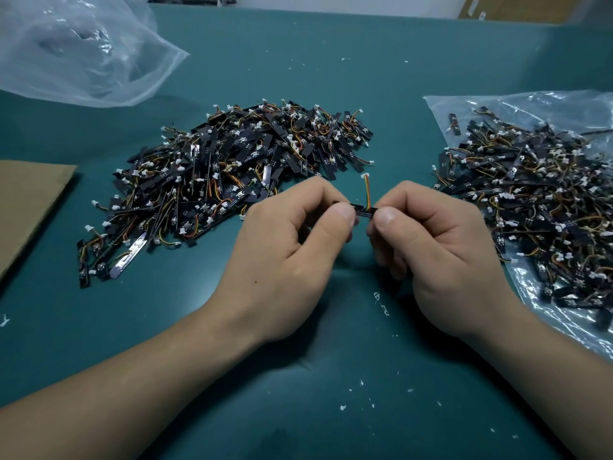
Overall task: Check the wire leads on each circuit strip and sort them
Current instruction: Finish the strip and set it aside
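I hold one small black circuit strip [364, 210] between both hands above the green table. My left hand [292, 240] pinches its left end between thumb and fingers. My right hand [434, 240] pinches its right end. The strip's coloured wire lead [367, 189], ending in a white connector, stands up between my hands. A large loose pile of black strips with wires [232, 171] lies on the table beyond my left hand. A second pile of strips [530, 200] lies on a clear plastic bag at the right.
A crumpled clear plastic bag [79, 51] sits at the far left. A flat piece of brown cardboard [30, 200] lies at the left edge. Small white scraps [361, 383] dot the green table mat [331, 376] near me. A clear bag [557, 313] underlies the right pile.
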Demonstrator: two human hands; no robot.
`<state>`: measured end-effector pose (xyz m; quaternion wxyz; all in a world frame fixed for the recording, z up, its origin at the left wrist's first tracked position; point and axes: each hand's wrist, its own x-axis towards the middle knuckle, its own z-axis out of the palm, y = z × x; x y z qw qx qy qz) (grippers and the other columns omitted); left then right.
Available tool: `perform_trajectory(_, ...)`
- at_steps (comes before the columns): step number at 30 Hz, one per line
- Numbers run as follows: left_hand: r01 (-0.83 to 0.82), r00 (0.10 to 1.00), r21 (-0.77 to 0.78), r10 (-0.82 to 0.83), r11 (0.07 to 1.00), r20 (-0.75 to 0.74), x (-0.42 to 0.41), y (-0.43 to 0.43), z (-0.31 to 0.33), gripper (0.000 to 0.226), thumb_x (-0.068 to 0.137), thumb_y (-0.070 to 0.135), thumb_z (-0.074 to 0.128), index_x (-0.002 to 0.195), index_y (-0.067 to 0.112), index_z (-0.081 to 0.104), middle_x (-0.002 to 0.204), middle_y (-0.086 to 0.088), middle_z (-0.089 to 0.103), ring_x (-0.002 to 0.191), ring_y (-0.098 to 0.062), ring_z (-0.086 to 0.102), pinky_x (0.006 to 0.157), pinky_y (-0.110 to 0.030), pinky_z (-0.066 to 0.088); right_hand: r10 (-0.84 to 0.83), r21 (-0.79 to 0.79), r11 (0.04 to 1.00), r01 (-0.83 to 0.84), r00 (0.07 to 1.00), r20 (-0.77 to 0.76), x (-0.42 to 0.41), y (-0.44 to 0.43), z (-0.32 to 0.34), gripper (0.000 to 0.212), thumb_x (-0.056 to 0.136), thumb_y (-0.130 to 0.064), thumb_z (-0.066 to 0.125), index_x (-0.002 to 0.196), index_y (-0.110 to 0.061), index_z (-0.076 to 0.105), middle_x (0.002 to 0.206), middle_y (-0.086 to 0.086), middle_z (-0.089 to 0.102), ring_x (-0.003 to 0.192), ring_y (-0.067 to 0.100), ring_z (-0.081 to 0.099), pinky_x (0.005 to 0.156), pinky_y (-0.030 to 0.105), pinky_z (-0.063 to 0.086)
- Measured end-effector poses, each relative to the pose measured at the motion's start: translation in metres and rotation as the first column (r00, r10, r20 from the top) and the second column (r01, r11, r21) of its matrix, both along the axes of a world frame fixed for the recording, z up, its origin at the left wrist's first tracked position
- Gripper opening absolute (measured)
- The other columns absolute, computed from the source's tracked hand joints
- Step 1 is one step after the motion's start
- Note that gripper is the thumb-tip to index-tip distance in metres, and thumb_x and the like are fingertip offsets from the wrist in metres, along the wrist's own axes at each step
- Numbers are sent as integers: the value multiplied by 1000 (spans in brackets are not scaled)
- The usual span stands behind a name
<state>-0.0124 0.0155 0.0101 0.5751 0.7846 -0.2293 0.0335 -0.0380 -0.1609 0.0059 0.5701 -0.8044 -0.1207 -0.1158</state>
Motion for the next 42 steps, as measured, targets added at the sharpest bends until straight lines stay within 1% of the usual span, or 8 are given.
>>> perform_trajectory(3, 22, 1000, 39, -22, 999, 8, 0, 0, 0, 26, 97, 23, 55, 73, 15, 62, 60, -1, 55, 56, -9, 47, 56, -26, 38, 27, 33, 999, -26, 1000, -16, 0, -1, 2, 31, 94, -30, 52, 70, -11, 56, 57, 10, 51, 49, 18, 44, 50, 25, 38)
perform_trajectory(7, 55, 998, 33, -55, 998, 0, 0, 0, 1, 30, 94, 20, 55, 67, 7, 58, 57, -6, 49, 55, -15, 44, 53, -29, 36, 61, 17, 998, -61, 998, -14, -1, -2, 2, 30, 93, -26, 50, 68, -9, 55, 57, 6, 52, 49, 14, 44, 49, 25, 38)
perform_trajectory(11, 33, 999, 40, -34, 999, 30, -1, -1, 0, 33, 92, 16, 54, 61, 4, 53, 54, -7, 44, 53, -19, 41, 51, -32, 35, 86, 37, 996, -85, 996, -23, -2, -2, 2, 30, 94, -26, 51, 69, -10, 55, 58, 7, 53, 49, 23, 46, 46, 33, 39)
perform_trajectory(15, 58, 998, 8, -58, 998, 28, 0, -1, 0, 34, 92, 17, 54, 61, 2, 53, 55, -8, 43, 53, -20, 39, 51, -30, 33, 82, 48, 996, -81, 996, -18, -2, -3, 2, 27, 94, -27, 52, 70, -14, 57, 58, 4, 55, 48, 24, 48, 46, 33, 40)
perform_trajectory(19, 68, 997, -3, -68, 998, 47, -1, 0, 1, 37, 91, 26, 50, 62, 4, 50, 55, -8, 42, 54, -18, 38, 51, -28, 33, 97, 57, 994, -96, 995, -19, -1, -2, 2, 26, 95, -26, 52, 71, -17, 57, 58, 0, 55, 49, 21, 48, 48, 28, 40)
perform_trajectory(24, 37, 999, 24, -37, 999, 36, 0, -1, -1, 33, 89, 19, 54, 58, 11, 47, 54, -5, 38, 52, -6, 32, 50, -23, 29, 122, 44, 992, -120, 992, -40, -1, -3, 2, 26, 94, -26, 52, 73, -13, 60, 58, 4, 57, 49, 16, 48, 50, 28, 41)
perform_trajectory(30, 86, 996, -29, -86, 996, 28, -1, 1, -1, 35, 87, 25, 50, 59, 5, 47, 54, -6, 37, 53, -7, 33, 49, -23, 29, 140, 50, 989, -137, 989, -47, -2, -3, 2, 25, 93, -26, 52, 72, -16, 60, 58, 7, 57, 49, 16, 48, 50, 26, 41)
perform_trajectory(42, 92, 995, -32, -91, 995, 35, -1, 0, 1, 31, 86, 19, 54, 56, 16, 44, 52, -1, 34, 52, -4, 31, 49, -20, 28, 160, 55, 986, -157, 985, -68, -3, -3, 2, 25, 92, -27, 53, 73, -13, 61, 56, 12, 52, 48, 18, 45, 49, 25, 39)
